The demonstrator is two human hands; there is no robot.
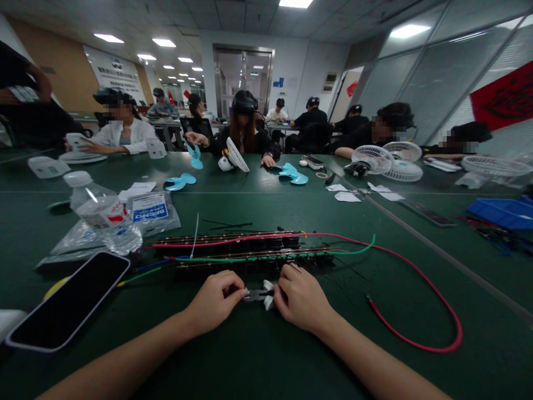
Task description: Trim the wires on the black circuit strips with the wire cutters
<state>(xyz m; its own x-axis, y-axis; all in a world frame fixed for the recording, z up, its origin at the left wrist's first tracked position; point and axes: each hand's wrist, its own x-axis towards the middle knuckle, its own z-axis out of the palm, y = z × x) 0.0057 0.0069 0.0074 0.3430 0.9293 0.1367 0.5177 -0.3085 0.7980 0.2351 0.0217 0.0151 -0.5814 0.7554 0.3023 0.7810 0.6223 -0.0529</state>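
Before long black strips [216, 270]: right hand [303, 297] gripped white-handled metal pliers [255, 295] | left hand [216, 294] pinched pliers' tip | red wire [458, 330] lay along strips, end loose

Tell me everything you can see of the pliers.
The pliers have a grey, metal-looking nose and white grip parts. They lie sideways above the green tabletop, nose toward the left hand, whose fingertips are at the tip; contact is unclear. The right hand holds the grip end, hiding most of it. Whether the jaws are open is too small to tell.
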